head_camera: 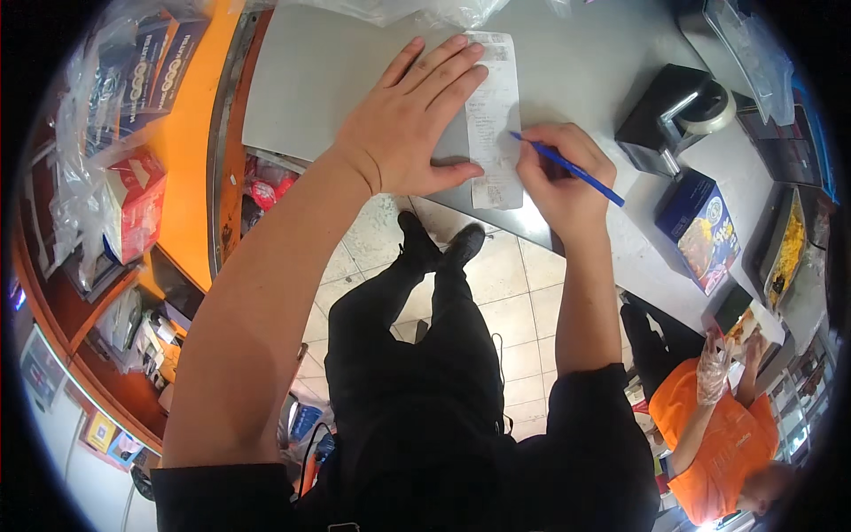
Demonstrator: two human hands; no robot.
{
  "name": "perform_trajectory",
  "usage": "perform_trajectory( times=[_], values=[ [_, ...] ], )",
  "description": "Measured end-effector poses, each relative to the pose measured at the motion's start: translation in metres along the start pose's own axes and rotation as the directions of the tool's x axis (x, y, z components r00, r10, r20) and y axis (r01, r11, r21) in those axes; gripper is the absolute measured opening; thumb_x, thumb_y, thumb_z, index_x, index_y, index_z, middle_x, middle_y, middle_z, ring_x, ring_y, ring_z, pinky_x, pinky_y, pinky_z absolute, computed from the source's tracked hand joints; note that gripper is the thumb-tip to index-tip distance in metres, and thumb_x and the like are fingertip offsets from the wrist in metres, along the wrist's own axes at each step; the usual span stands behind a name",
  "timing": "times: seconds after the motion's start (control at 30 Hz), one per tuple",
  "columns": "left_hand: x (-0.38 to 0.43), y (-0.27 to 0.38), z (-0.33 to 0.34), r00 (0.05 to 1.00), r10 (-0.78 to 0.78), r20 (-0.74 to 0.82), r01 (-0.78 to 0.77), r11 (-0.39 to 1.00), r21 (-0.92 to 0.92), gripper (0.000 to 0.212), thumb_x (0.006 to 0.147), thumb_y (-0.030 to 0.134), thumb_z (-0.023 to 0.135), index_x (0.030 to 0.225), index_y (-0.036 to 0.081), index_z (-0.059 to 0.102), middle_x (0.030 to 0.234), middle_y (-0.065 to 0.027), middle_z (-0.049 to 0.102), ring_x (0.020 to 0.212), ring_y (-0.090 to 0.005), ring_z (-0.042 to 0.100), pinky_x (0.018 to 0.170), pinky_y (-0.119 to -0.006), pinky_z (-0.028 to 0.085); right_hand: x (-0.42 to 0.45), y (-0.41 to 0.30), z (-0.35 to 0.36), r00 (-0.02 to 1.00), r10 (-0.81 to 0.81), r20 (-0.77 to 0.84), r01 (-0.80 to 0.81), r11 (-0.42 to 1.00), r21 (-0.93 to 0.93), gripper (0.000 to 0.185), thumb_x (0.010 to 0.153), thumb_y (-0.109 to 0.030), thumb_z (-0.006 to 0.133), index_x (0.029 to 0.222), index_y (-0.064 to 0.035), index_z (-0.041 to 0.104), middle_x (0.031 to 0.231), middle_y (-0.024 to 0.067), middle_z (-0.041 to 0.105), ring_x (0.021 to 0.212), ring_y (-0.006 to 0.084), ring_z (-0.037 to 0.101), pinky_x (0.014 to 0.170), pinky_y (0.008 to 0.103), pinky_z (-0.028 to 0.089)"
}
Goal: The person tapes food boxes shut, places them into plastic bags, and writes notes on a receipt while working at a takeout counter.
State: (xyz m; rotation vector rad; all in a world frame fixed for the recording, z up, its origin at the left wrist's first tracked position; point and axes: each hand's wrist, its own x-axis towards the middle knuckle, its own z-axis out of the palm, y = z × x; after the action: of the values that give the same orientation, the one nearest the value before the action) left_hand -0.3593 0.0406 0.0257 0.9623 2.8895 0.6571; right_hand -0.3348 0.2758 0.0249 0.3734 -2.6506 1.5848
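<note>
A long printed paper receipt (493, 126) lies on the grey metal counter (299, 80). My left hand (415, 113) rests flat with its fingers spread; the fingertips touch the receipt's upper left part and the thumb its lower left edge. In my right hand (568, 176) is a blue pen (578, 171), pinched between thumb and fingers. The pen's tip is at the receipt's right edge, around mid-length. Whether the tip touches the paper cannot be made out.
A black tape dispenser (658, 120) and a blue printed food box (701, 229) stand to the right. Beyond them a co-worker in an orange shirt (718, 432) holds an open food box (748, 322). Plastic-wrapped boxes (146, 73) sit on the orange ledge at left.
</note>
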Motion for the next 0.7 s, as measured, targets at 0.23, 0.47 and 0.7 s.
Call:
perform_trajectory(
  times=[0.23, 0.47, 0.7],
  values=[
    [0.001, 0.002, -0.001, 1.0, 0.016, -0.006, -0.016, 1.0, -0.027, 0.095, 0.069, 0.044, 0.084, 0.146, 0.004, 0.045, 0.158, -0.0121, 0.042, 0.152, -0.0298, 0.032, 0.126, -0.052, 0.021, -0.005, 0.006, -0.002, 1.0, 0.015, -0.012, -0.015, 1.0, 0.024, 0.013, 0.076, 0.002, 0.076, 0.087, -0.0028, 0.072, 0.08, 0.0091, 0.068, 0.064, 0.0182, 0.067, 0.058, 0.0279, 0.054],
    [-0.002, -0.005, -0.002, 1.0, 0.005, -0.004, -0.005, 0.999, -0.039, 0.095, 0.07, 0.044, 0.084, 0.146, 0.004, 0.045, 0.158, -0.0124, 0.042, 0.151, -0.0303, 0.033, 0.126, -0.053, 0.021, -0.004, 0.008, 0.002, 0.999, 0.036, -0.007, -0.036, 0.999, 0.032, 0.01, 0.078, 0.002, 0.075, 0.086, -0.0024, 0.071, 0.079, 0.0071, 0.068, 0.062, 0.0125, 0.064, 0.057, 0.0238, 0.05],
    [0.018, 0.004, -0.01, 0.998, 0.06, 0.029, -0.06, 0.998, -0.023, 0.095, 0.072, 0.047, 0.082, 0.146, 0.001, 0.045, 0.157, -0.019, 0.041, 0.15, -0.0357, 0.034, 0.124, -0.056, 0.022, -0.008, 0.019, -0.002, 0.907, 0.195, -0.373, -0.13, 0.972, 0.194, 0.009, 0.092, -0.005, 0.069, 0.101, -0.0026, 0.068, 0.078, 0.0032, 0.066, 0.063, 0.0065, 0.056, 0.057, 0.0234, 0.046]
  ],
)
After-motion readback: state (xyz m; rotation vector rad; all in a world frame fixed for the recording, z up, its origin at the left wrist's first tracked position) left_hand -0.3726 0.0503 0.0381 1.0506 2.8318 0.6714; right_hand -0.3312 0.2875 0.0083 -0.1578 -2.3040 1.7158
